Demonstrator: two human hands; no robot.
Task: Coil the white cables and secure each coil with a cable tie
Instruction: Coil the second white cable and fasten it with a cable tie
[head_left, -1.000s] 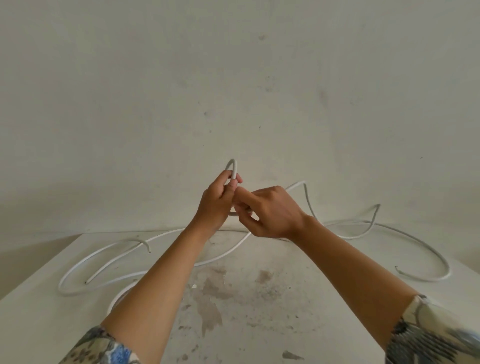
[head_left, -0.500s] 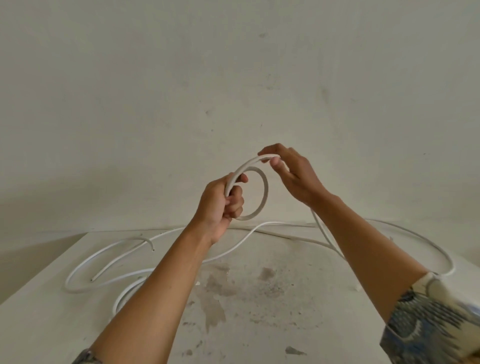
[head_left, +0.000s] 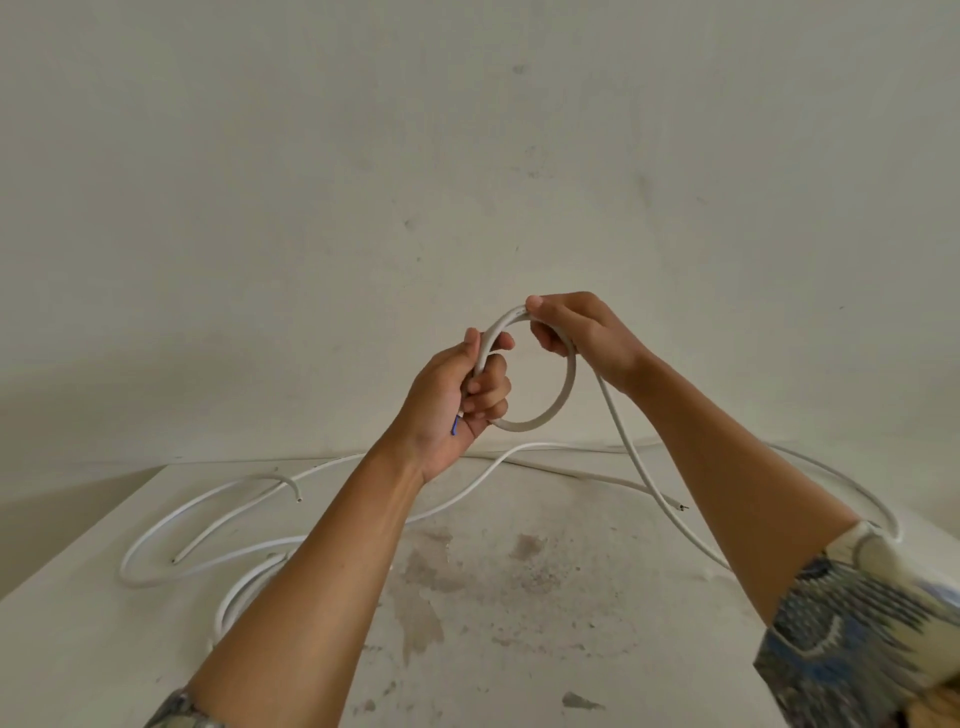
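Both hands hold a white cable up in front of the wall, bent into a small round coil (head_left: 558, 408). My left hand (head_left: 457, 400) grips the coil's left side in a fist, and a short blue wire end sticks out below the palm. My right hand (head_left: 582, 338) pinches the top of the loop between thumb and fingers. From that hand the cable's loose tail (head_left: 631, 457) hangs down to the table and passes behind my right forearm. Other white cables (head_left: 171, 530) lie in slack curves on the table at left. No cable tie is visible.
The table (head_left: 493, 649) is white and stained, with its left edge running diagonally at the lower left. A plain wall stands right behind it. More cable (head_left: 841, 483) curves along the table's far right, and a cut cable end (head_left: 680, 506) lies near my right forearm.
The hands have gone from pinching a small bend together to forming a full loop. My right hand has lifted and carried cable over the top, and the loop has grown wider.
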